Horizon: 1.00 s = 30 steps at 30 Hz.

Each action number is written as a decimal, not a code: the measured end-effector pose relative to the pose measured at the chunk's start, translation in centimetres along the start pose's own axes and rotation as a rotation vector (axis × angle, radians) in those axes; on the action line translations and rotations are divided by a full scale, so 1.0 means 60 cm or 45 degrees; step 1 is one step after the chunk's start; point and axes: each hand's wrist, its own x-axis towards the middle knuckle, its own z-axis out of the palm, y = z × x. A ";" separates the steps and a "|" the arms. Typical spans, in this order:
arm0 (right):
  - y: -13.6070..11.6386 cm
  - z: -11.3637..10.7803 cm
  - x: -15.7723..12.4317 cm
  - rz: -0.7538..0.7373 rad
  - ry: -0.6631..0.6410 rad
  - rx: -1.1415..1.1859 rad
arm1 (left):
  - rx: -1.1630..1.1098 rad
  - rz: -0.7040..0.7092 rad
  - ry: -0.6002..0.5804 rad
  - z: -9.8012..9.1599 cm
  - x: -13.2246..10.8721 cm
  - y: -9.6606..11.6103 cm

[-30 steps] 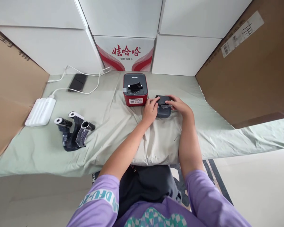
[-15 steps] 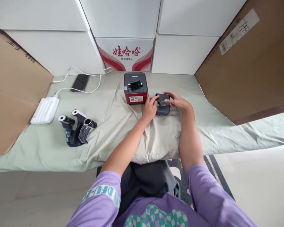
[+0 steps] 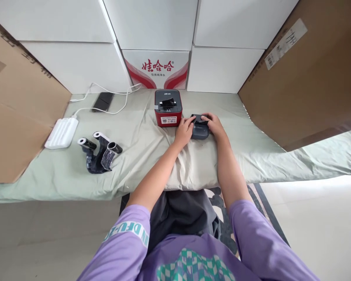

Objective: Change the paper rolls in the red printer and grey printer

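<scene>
On pale green cloth (image 3: 140,128), holds a small dark-grey, round-cornered device (image 3: 200,132), blacker at the far end. Curls left fingers (image 3: 188,121) and right fingers (image 3: 210,116) partway closed against its sides.

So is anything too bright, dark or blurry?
In the head view, the floor at lower right looks washed pale; the right carton is darker than the left carton; the big red letters look clear, but fine details on the dark gadget blur.

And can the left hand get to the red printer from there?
Probably yes: the left hand is right beside the red printer, with nothing seen between them, though it is touching the dark gray device.
</scene>
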 end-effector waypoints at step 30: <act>0.008 0.020 0.012 -0.098 0.257 0.042 | -0.043 -0.037 0.072 -0.001 -0.011 0.012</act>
